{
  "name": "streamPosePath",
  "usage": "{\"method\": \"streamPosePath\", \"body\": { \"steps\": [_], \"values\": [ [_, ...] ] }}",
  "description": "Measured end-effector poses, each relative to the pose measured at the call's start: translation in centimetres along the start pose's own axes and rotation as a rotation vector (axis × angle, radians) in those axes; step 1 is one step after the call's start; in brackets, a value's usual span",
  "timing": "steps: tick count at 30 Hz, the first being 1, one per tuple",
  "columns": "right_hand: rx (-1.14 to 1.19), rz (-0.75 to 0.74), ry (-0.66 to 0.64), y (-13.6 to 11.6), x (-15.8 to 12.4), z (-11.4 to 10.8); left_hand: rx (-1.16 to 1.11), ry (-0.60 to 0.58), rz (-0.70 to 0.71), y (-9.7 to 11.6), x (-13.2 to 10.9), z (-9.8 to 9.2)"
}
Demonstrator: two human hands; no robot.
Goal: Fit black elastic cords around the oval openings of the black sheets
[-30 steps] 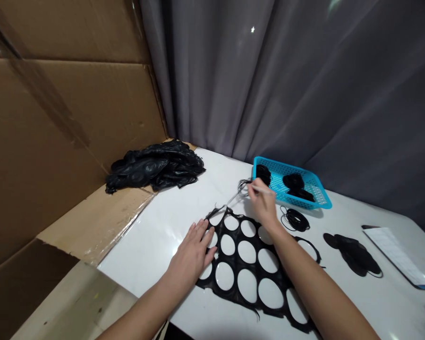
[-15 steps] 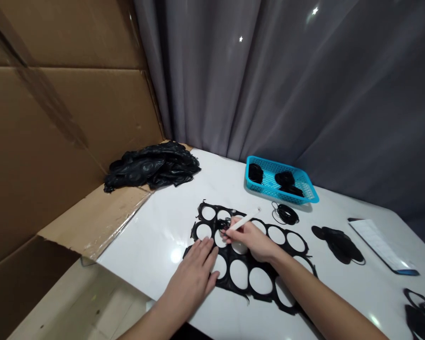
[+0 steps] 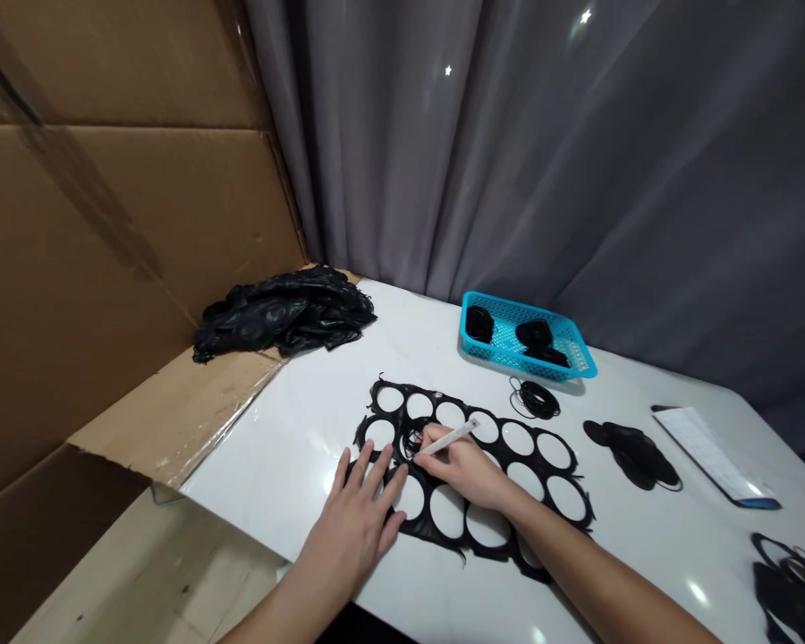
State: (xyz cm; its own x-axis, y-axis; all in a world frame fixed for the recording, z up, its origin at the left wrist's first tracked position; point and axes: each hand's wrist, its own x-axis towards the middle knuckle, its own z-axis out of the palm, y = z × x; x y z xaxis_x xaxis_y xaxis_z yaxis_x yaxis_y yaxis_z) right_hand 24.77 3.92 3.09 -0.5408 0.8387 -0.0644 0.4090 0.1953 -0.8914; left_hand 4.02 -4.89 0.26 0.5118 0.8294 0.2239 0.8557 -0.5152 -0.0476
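A black rubber sheet (image 3: 451,409) with rows of round holes lies flat on the white table. My left hand (image 3: 352,514) rests on its near left part, palm down, fingers spread. My right hand (image 3: 466,470) pinches a slim white pen-like tool (image 3: 451,436), held at a slant over the sheet. Its working tip is hidden by the fingers. Just left of those fingers, thin black rings (image 3: 412,436) gather around a hole in the middle row; whether the tool touches them I cannot tell.
Behind the sheet stands a blue basket (image 3: 473,350) holding black bundles. To the right are black rings (image 3: 538,400), flat black pieces (image 3: 637,454), a clipboard with paper (image 3: 715,454) and more black pieces (image 3: 795,590). Crumpled black sheets (image 3: 288,313) lie beside a cardboard wall (image 3: 121,224).
The fingers of my left hand have spread wider. My right hand has shifted slightly left, and the tool leans lower. The thin rings now sit around the hole left of it.
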Motion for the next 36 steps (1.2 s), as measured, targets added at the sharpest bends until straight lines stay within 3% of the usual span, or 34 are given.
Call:
{"method": "streamPosePath", "body": {
  "steps": [7,12,14,15,17,19,22,25,29,31,36],
  "values": [
    [-0.111,-0.088,0.022,0.1,-0.4,0.6,0.001,0.037,-0.007,0.0,-0.2,0.3],
    [-0.382,-0.381,0.024,0.2,-0.8,1.1,-0.009,0.046,-0.017,0.1,-0.3,0.6],
    [-0.434,-0.407,0.164,0.7,0.1,-0.6,-0.016,0.039,-0.024,0.1,-0.3,0.6],
    [-0.438,-0.374,0.304,1.0,0.7,-1.9,-0.021,0.037,-0.03,0.1,-0.3,0.6],
    [-0.438,-0.235,0.603,1.6,2.1,-4.9,-0.033,0.035,-0.042,0.2,-0.2,0.5],
    [-0.378,-0.091,0.694,1.8,3.1,-7.0,-0.044,0.041,-0.047,0.3,-0.2,0.4],
    [-0.072,0.064,0.537,1.2,3.9,-7.0,-0.063,0.064,-0.036,0.1,-0.2,0.2],
    [0.363,0.187,0.278,0.1,4.2,-3.8,-0.11,0.106,-0.037,-0.4,-0.4,0.0],
    [0.69,0.218,0.099,-1.2,4.4,0.7,-0.168,0.165,-0.1,-1.3,-1.2,0.3],
    [0.646,0.178,0.02,-1.5,4.2,2.2,-0.168,0.179,-0.122,-1.6,-1.7,0.5],
    [0.154,-0.01,-0.029,-1.6,3.3,3.6,-0.128,0.165,-0.109,-1.7,-2.2,0.6]
  ]
}}
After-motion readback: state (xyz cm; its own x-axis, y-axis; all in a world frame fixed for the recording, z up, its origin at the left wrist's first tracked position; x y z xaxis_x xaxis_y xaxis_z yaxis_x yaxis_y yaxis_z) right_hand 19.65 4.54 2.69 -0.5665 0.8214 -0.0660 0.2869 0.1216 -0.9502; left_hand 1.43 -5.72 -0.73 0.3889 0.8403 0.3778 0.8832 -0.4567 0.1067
